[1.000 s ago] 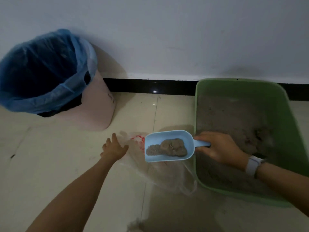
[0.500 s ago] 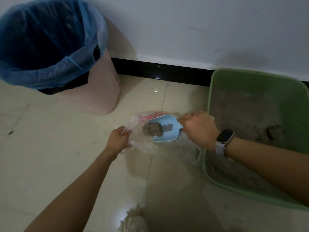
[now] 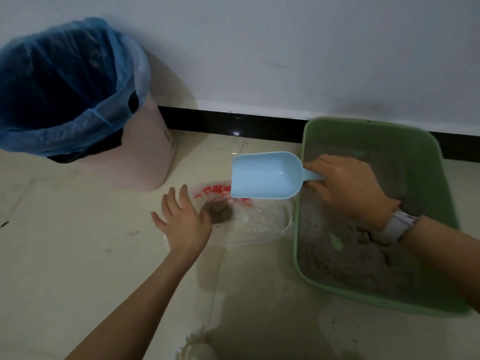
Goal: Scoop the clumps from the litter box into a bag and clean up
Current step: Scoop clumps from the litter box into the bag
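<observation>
Right hand (image 3: 345, 189) has its fingers wrapped around the handle of a light blue scoop (image 3: 265, 175), which is held up over the floor with nothing in its bowl. The bowl points left, hanging just past the left rim of the green litter box (image 3: 446, 203), above the far edge of the bag.

The clear plastic bag (image 3: 259, 219), red print on it, lies flat on the tile floor (image 3: 78, 242) right beside the box's left wall. One brownish-grey clump (image 3: 218, 212) sits on or in it, can't tell which through the plastic.

Left hand (image 3: 181, 222) is flat with fingers spread apart, palm down at the bag's left edge, thumb just touching the clump's side. It isn't gripping anything.

The litter box is full of grey litter (image 3: 337, 255), lumpy toward the near right corner, with a bare green patch showing through. White smartwatch (image 3: 397, 224) on the right wrist.

Far left there's a pink bin (image 3: 135, 157) with a blue liner (image 3: 52, 100), standing against the white wall (image 3: 285, 48), well apart from the bag.
</observation>
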Motion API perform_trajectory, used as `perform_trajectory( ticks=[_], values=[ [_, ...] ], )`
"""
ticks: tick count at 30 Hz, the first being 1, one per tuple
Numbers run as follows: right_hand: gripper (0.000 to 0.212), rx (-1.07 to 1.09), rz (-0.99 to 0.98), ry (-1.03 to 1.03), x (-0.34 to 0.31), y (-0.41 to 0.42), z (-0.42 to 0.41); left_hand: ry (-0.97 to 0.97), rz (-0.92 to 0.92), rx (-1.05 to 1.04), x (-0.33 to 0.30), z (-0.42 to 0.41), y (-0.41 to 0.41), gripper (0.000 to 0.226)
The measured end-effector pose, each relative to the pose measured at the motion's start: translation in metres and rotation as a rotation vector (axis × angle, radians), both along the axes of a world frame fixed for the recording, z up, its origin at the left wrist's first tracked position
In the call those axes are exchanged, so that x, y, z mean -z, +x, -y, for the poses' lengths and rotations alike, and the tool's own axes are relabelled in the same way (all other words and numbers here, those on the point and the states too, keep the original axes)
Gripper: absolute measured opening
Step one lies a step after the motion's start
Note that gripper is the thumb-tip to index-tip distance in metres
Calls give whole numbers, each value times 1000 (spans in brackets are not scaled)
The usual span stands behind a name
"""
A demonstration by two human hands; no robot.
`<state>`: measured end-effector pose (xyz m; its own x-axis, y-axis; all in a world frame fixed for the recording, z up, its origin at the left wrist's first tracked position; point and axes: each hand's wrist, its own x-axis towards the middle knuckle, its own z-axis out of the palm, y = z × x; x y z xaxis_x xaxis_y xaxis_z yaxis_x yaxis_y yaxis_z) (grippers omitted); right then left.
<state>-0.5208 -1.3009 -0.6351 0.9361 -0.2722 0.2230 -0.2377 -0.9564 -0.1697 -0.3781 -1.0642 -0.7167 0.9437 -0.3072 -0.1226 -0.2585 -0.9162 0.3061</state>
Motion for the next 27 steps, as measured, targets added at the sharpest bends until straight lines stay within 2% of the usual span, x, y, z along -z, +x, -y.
perform_trajectory(
  ticks=[3,7,10,12,14,17,21,24,27],
  values=[
    [23,217,-19,93,-9,-38,16,-110,-4,251,-10,30,-20,59],
    [24,547,-99,181,-13,-92,40,-277,-177,473,-21,78,-62,55],
    [25,718,-205,167,-5,-133,50,-223,-283,566,-19,107,-88,61],
    [26,775,-315,77,-4,-160,54,-136,-304,631,-16,126,-97,67],
    [23,762,-467,-61,-11,-181,58,-62,-327,659,-16,146,-101,73],
    [20,623,-667,-187,-27,-194,62,39,-334,639,-19,176,-105,78],
    [23,476,-746,-276,-33,-193,62,131,-229,633,-14,184,-111,75],
    [20,420,-835,-380,-29,-191,61,118,-144,687,-2,171,-110,73],
    [18,422,-865,-377,-28,-190,67,59,-110,701,9,158,-104,70]
  ],
)
